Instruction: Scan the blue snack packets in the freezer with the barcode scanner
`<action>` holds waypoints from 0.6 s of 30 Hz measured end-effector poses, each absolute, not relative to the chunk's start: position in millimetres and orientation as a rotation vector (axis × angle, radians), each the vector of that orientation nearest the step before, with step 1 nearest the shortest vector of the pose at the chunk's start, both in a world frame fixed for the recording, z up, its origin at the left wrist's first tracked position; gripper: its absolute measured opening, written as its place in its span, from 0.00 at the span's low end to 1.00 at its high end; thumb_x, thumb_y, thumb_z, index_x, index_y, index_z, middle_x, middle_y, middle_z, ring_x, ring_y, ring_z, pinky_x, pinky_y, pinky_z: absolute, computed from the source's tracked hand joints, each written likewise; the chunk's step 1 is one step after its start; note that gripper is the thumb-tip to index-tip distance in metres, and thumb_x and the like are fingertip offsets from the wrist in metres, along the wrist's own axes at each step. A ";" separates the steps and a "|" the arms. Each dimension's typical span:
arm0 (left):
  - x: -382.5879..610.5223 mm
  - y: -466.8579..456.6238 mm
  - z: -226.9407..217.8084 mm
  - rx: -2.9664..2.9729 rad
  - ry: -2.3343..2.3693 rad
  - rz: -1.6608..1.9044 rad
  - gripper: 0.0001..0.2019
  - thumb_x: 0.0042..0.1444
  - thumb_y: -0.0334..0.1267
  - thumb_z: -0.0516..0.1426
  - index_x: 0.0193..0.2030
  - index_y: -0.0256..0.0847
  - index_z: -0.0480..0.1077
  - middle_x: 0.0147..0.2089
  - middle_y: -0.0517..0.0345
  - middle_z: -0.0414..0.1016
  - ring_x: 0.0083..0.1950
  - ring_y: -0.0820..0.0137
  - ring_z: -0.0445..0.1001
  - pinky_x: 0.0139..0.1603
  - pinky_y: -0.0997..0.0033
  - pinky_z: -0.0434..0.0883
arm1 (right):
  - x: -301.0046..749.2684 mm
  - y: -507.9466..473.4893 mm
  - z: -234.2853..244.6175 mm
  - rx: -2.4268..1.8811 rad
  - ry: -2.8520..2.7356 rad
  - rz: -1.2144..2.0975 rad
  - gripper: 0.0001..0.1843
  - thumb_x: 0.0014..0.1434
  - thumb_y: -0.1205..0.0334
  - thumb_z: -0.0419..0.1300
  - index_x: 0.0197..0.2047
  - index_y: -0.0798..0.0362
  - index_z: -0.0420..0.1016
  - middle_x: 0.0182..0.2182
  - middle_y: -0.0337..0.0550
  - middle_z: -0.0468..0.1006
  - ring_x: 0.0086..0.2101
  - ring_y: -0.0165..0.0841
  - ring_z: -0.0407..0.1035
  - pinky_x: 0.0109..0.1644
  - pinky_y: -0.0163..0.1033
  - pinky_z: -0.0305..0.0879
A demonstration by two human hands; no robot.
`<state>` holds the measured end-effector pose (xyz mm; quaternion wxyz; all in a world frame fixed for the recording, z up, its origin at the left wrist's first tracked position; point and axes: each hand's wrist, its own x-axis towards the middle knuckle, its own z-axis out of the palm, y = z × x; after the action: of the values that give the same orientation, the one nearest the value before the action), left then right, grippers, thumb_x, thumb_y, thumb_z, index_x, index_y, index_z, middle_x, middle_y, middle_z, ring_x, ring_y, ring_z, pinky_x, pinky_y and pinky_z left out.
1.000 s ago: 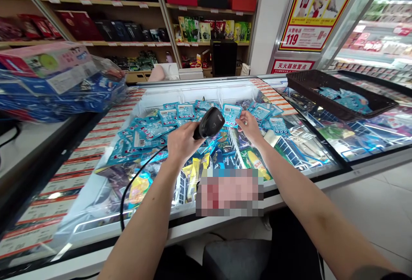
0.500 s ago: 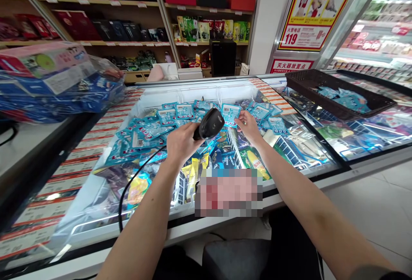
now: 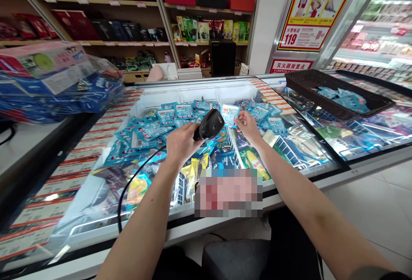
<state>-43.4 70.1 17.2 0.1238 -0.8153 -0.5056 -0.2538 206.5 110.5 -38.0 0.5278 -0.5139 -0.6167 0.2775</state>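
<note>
My left hand (image 3: 183,144) is wrapped round the handle of a black barcode scanner (image 3: 210,124), whose cable runs down to the left. The scanner's head points toward a blue-and-white packet (image 3: 229,114), and light falls on the packet's barcode. Thumb and fingers of my right hand (image 3: 248,125) pinch that packet by its right edge. Many similar blue packets (image 3: 149,129) lie in a loose heap on the freezer's glass top, left of and behind the scanner. A few more packets (image 3: 277,125) lie to the right of my right hand.
A dark brown basket (image 3: 363,110) with several blue packets stands on the freezer (image 3: 309,181) at the right. Plastic-wrapped boxes (image 3: 58,80) are stacked at the left. Shelves of goods rise behind. A blurred patch covers something at the front edge.
The packet's barcode area has turned brighter, with a reddish light on it. Both hands, the scanner and the packet keep nearly the same positions.
</note>
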 end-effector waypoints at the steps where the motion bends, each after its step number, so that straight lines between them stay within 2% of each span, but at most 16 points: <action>1: -43.3 70.1 17.2 -2.374 -1.480 -0.738 0.15 0.50 0.44 0.55 0.44 0.44 0.70 0.39 0.56 0.76 0.39 0.64 0.73 0.28 0.71 0.60 | 206.6 110.5 -37.9 -1.236 -1.473 0.660 0.18 0.53 0.48 0.54 0.43 0.49 0.62 0.35 0.42 0.68 0.34 0.32 0.67 0.25 0.35 0.69; 8: -42.3 69.4 17.4 -2.364 -1.492 -0.731 0.15 0.50 0.44 0.54 0.44 0.45 0.71 0.39 0.56 0.76 0.38 0.64 0.73 0.28 0.72 0.59 | 206.7 110.7 -38.6 -1.229 -1.470 0.642 0.17 0.53 0.48 0.54 0.42 0.48 0.62 0.34 0.41 0.68 0.33 0.32 0.67 0.25 0.36 0.69; 11: -42.5 69.3 17.7 -2.370 -1.510 -0.737 0.15 0.50 0.44 0.54 0.44 0.44 0.70 0.40 0.55 0.76 0.38 0.64 0.73 0.28 0.72 0.59 | 207.3 111.2 -40.2 -1.264 -1.434 0.586 0.20 0.53 0.48 0.53 0.46 0.48 0.60 0.34 0.42 0.68 0.32 0.33 0.67 0.26 0.38 0.69; 14: -43.3 69.6 17.5 -2.369 -1.515 -0.748 0.15 0.50 0.44 0.54 0.43 0.44 0.70 0.40 0.55 0.75 0.38 0.64 0.73 0.28 0.72 0.59 | 210.2 110.9 -41.8 -1.362 -1.377 0.399 0.24 0.55 0.51 0.52 0.52 0.50 0.55 0.33 0.43 0.68 0.33 0.35 0.67 0.33 0.43 0.69; 18: -44.6 70.2 17.0 -2.361 -1.506 -0.744 0.14 0.50 0.45 0.54 0.43 0.44 0.70 0.39 0.56 0.76 0.38 0.64 0.73 0.28 0.72 0.59 | 215.6 109.0 -41.0 -1.515 -1.344 0.132 0.26 0.57 0.55 0.49 0.57 0.54 0.50 0.33 0.45 0.69 0.36 0.38 0.67 0.45 0.49 0.63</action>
<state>-44.6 70.2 17.0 0.1217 -0.8088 -0.5158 -0.2550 215.6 109.0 -41.0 0.5279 -0.6341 -0.5623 0.0553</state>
